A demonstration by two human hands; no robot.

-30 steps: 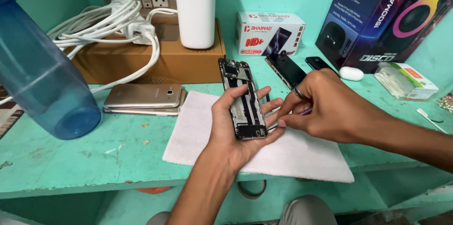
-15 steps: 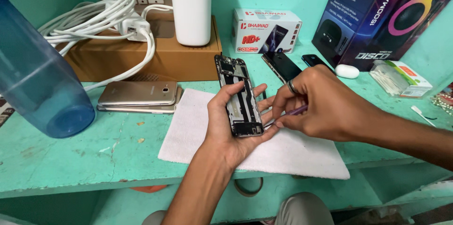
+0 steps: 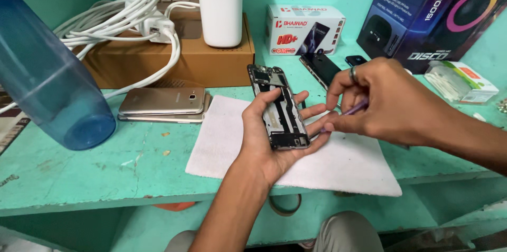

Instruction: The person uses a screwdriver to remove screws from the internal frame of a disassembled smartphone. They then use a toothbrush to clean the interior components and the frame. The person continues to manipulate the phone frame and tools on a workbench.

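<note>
My left hand [image 3: 269, 143] cradles an opened phone [image 3: 279, 108] with its back cover off, bare circuit boards and black parts facing up. My right hand [image 3: 377, 101], a ring on one finger, pinches a thin purple tool [image 3: 355, 108] whose tip points at the phone's lower right edge. Both hands hover over a white cloth [image 3: 222, 141] spread on the turquoise workbench [image 3: 79, 173]. A gold phone back cover [image 3: 162, 101] lies on another flat gold piece to the left of the cloth.
A blue plastic bottle [image 3: 45, 77] stands at the left. A brown cardboard box [image 3: 174, 56] carries coiled white cables [image 3: 116, 19] and a white cylinder [image 3: 219, 3]. A small white phone-part box [image 3: 303, 30], a dark speaker box [image 3: 438, 14], a black phone [image 3: 323, 67] and a small packet [image 3: 459, 80] sit behind.
The camera has shifted slightly. My right hand has edged the purple tool closer to the phone's lower right edge; my left hand keeps holding the phone in the same place.
</note>
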